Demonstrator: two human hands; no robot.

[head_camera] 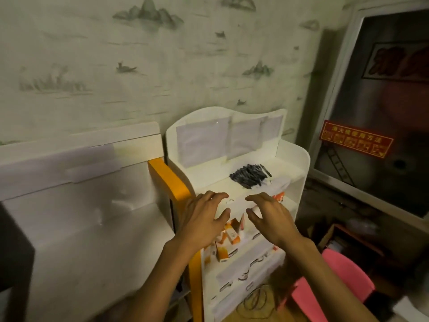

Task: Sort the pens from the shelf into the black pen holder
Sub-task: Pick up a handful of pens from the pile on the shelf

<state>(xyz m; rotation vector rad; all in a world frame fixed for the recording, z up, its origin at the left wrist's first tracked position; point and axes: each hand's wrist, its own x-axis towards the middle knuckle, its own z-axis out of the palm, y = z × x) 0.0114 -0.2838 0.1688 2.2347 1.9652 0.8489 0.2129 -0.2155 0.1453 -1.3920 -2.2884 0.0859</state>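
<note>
Head view shows the left hand [204,214] and right hand [270,216] spread, loosely curled and empty, just short of the pens [250,175] heaped beyond them on the shelf [299,182]; likely the reach stage, unobstructed ahead, holder unseen.

Pink chair [343,277] at four o'clock, orange boxes [228,238] dead centre, red sign [356,138] at two, cable [257,300] down at six.
</note>
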